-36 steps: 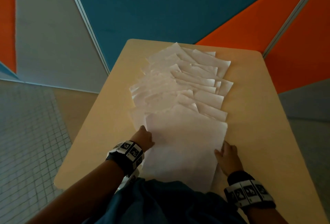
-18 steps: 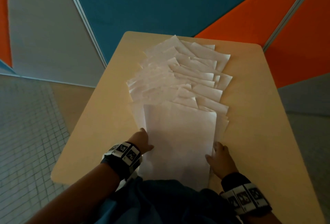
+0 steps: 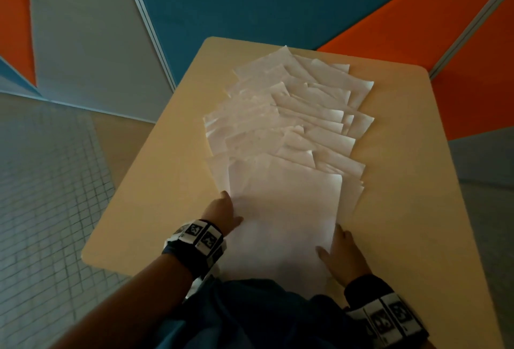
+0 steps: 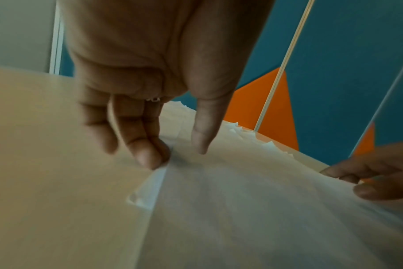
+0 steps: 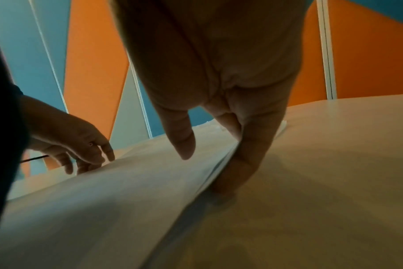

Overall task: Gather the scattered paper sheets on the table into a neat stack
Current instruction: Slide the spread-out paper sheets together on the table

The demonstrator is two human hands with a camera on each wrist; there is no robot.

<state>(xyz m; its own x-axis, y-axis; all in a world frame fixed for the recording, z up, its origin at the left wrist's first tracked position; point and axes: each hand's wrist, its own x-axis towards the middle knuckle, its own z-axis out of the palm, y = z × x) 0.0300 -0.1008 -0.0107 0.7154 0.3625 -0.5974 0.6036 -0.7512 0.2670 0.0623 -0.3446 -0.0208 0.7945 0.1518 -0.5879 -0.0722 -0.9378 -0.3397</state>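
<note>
White paper sheets (image 3: 294,115) lie fanned in overlapping rows down the middle of the beige table (image 3: 411,181). The nearest sheets form a rough pile (image 3: 283,215) at the front edge, partly hidden below by my dark clothing. My left hand (image 3: 226,204) presses its fingertips (image 4: 147,156) against the pile's left edge, with the thumb lying on the top sheet (image 4: 242,200). My right hand (image 3: 331,243) sets straight fingers (image 5: 239,163) along the pile's right edge (image 5: 216,169), thumb over the paper. Neither hand grips a sheet.
Bare tabletop runs along both sides of the paper, wider on the right (image 3: 417,237). The table's left edge (image 3: 133,190) drops to a tiled floor (image 3: 50,195). Blue, orange and grey wall panels (image 3: 250,1) stand just behind the far edge.
Both hands have pushed the near sheets inward from the sides. The top sheet has turned straighter and the near pile is narrower, with my right hand shifted left.
</note>
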